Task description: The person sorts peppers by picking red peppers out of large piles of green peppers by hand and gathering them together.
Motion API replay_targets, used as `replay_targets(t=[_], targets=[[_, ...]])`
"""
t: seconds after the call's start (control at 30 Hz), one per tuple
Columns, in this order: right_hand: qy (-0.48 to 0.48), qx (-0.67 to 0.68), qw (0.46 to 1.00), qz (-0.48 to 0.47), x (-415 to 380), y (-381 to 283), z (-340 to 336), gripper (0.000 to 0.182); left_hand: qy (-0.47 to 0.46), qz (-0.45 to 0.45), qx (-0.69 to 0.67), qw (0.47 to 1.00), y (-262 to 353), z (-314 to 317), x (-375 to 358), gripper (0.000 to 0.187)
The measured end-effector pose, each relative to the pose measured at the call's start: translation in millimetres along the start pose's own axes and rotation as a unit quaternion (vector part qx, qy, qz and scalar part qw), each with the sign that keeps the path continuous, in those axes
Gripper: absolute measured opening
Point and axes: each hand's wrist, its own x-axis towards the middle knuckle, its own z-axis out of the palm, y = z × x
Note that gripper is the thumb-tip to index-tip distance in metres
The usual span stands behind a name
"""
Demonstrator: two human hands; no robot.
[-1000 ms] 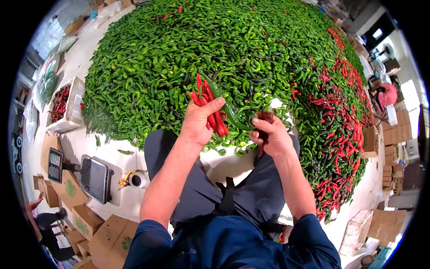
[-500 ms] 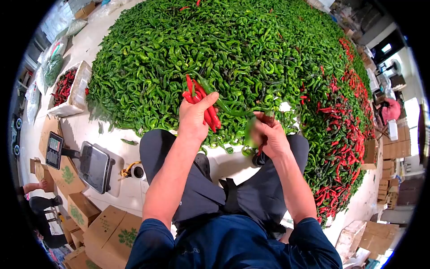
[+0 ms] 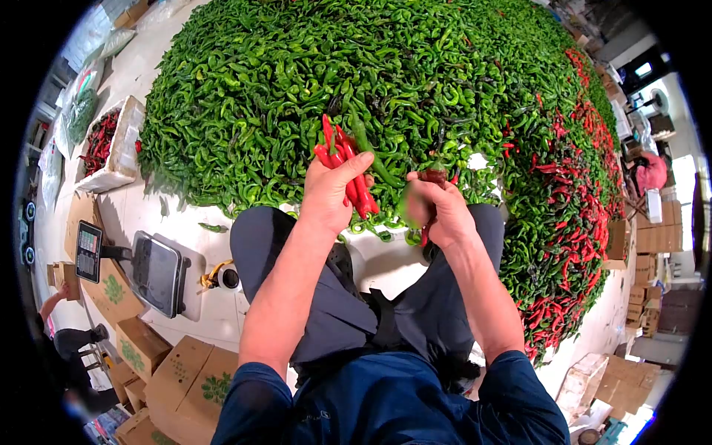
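Several red peppers and a long green pepper are in my left hand, pressed under the thumb, with their tips pointing up and down. My right hand is closed round a dark reddish-brown pepper to the right of that bunch; a red tip shows below the fingers, and part of this hand is blurred. Both hands are above the near edge of a large heap of green peppers, in front of my knees.
Red peppers are mixed into the heap's right side. At left are a white foam box of dark red peppers, a scale, a cup and cardboard boxes. Another person's arm shows at far left.
My left hand has shifted slightly right with its bunch. The green pepper's lower end has swung away from my right hand, which moved slightly left. The person at far left has raised an arm to a box.
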Motion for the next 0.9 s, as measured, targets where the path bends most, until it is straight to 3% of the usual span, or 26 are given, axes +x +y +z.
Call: replay_targets(t=[0.47,0.57,0.6,0.63,0.7,0.8,0.9], targets=[[-0.02,0.015,0.998,0.064,4.4,3.3,0.6,0.02,0.021,-0.002,0.027,0.999,-3.8,-15.8,6.8,0.031],[0.003,-0.002,1.0,-0.002,20.1,-16.9,14.5,0.017,0.006,0.006,-0.025,1.0,2.4,-7.8,20.1,0.028],[-0.05,-0.031,0.997,-0.039,34.7,-30.0,11.7,0.017,0.026,0.014,-0.029,0.999,8.0,-4.0,24.7,0.025],[-0.013,-0.058,0.995,-0.078,46.7,-45.0,22.4,0.017,0.046,0.019,-0.034,0.998,13.5,-0.5,29.6,0.023],[-0.028,-0.088,0.99,-0.111,94.5,-63.7,15.1,0.015,0.059,0.009,-0.046,0.997,15.8,-2.6,32.7,0.022],[0.055,-0.092,0.992,-0.069,138.3,-57.4,-10.2,0.009,0.03,-0.04,-0.074,0.996,7.4,-28.1,44.4,0.026],[0.084,-0.074,0.994,-0.003,119.6,-34.2,-21.5,0.007,0.021,-0.025,-0.191,0.981,9.8,-16.3,28.4,0.034]])
